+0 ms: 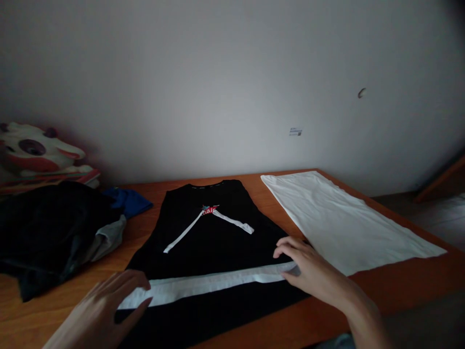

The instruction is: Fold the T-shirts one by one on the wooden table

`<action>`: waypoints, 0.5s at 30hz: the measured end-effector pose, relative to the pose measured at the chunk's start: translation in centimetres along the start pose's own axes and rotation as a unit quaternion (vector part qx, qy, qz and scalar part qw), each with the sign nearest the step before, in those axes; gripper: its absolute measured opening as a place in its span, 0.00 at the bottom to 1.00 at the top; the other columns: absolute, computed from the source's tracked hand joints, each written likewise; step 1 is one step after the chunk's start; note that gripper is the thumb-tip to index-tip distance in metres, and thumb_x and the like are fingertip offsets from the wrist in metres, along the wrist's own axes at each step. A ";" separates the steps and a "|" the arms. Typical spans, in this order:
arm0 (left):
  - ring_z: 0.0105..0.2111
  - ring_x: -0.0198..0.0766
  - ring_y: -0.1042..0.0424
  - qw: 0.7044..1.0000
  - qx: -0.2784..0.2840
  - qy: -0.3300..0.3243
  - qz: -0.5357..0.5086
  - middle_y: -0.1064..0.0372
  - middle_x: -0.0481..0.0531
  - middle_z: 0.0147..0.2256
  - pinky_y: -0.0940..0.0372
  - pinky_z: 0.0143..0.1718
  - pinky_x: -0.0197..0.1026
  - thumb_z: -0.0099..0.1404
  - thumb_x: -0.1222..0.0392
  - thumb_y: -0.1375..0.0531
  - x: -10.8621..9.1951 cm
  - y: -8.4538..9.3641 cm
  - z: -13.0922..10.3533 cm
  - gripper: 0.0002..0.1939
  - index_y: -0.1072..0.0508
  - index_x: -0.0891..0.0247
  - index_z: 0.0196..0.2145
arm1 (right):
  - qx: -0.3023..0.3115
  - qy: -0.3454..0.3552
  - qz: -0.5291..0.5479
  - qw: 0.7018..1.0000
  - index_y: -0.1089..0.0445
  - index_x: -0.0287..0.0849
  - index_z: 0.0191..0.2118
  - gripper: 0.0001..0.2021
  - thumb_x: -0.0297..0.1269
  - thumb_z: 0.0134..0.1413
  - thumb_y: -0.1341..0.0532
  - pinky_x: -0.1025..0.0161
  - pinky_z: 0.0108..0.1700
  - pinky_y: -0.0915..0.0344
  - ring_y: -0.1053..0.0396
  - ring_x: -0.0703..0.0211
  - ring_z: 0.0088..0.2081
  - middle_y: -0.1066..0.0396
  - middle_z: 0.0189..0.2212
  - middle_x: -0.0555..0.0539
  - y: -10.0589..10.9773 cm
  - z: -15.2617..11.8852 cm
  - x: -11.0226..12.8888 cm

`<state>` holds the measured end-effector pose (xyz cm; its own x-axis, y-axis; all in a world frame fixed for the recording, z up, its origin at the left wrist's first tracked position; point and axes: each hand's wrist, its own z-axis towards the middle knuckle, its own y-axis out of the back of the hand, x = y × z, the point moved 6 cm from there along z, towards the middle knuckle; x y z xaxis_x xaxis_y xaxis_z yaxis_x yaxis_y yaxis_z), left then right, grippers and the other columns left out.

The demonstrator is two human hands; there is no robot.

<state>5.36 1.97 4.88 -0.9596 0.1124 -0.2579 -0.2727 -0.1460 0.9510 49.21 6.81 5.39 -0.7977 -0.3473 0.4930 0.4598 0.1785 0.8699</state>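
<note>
Black shirt (218,252) spread flat beneath your parted fingers (132,278).
Your left hand (105,303) is at the left end of its white band (210,284), your right hand (305,264) at the right end, each thumb apart from the fingertips; whether they press the fabric, I cannot tell. Farther from you are the shirt's red print (209,210) and two white strips (183,232). Outward on the tabletop (141,237), a white cloth (348,218) lies right; dark clothes (54,232), a blue cloth (129,201) and a toy (39,150) sit left.
</note>
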 end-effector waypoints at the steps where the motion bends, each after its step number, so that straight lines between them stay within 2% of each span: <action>1: 0.43 0.43 0.21 0.999 0.021 -0.030 0.003 0.20 0.43 0.42 0.30 0.48 0.39 0.56 0.42 0.37 -1.2 -0.5 0.3 0.12 0.19 0.45 0.35 | 0.017 0.009 0.007 1.000 0.29 0.51 0.44 0.17 0.25 0.49 0.38 0.59 0.57 0.40 0.33 0.54 0.53 0.32 0.51 0.49 -0.4 0.3 0.9; 3: 0.42 0.42 0.20 0.996 0.041 -0.081 0.012 0.20 0.45 0.42 0.27 0.43 0.37 0.61 0.44 0.39 -3.0 -1.1 0.6 0.13 0.19 0.45 0.40 | 0.039 0.017 0.011 0.999 0.27 0.50 0.42 0.13 0.25 0.51 0.38 0.60 0.54 0.38 0.31 0.55 0.50 0.30 0.47 0.50 -1.2 0.8 2.0; 8: 0.38 0.39 0.19 0.990 0.008 -0.142 0.011 0.19 0.48 0.40 0.26 0.36 0.33 0.67 0.51 0.43 -4.9 -0.9 0.6 0.13 0.19 0.49 0.40 | 0.043 0.014 0.032 0.998 0.27 0.46 0.36 0.10 0.23 0.54 0.41 0.65 0.44 0.36 0.29 0.59 0.40 0.29 0.38 0.50 -1.9 1.3 2.7; 11: 0.33 0.37 0.19 0.990 -0.018 -0.143 0.003 0.19 0.48 0.37 0.27 0.32 0.32 0.68 0.53 0.45 -4.9 -0.6 0.5 0.13 0.19 0.52 0.37 | 0.040 0.011 0.039 0.998 0.29 0.45 0.33 0.10 0.22 0.53 0.43 0.67 0.39 0.37 0.29 0.61 0.36 0.29 0.35 0.51 -1.5 1.2 2.8; 15: 0.27 0.32 0.22 0.989 -0.045 -0.135 -0.025 0.21 0.49 0.39 0.30 0.27 0.29 0.66 0.55 0.44 -3.9 -0.3 0.2 0.11 0.21 0.54 0.37 | 0.021 0.004 0.038 0.999 0.33 0.45 0.31 0.09 0.22 0.50 0.43 0.67 0.37 0.40 0.30 0.62 0.34 0.30 0.32 0.52 -0.7 1.0 2.8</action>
<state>9.21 1.73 5.67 -0.8945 0.3786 -0.2377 -0.3362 -0.2195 0.9158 46.23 6.64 6.16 -0.7572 -0.3393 0.5581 0.5022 0.2440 0.8296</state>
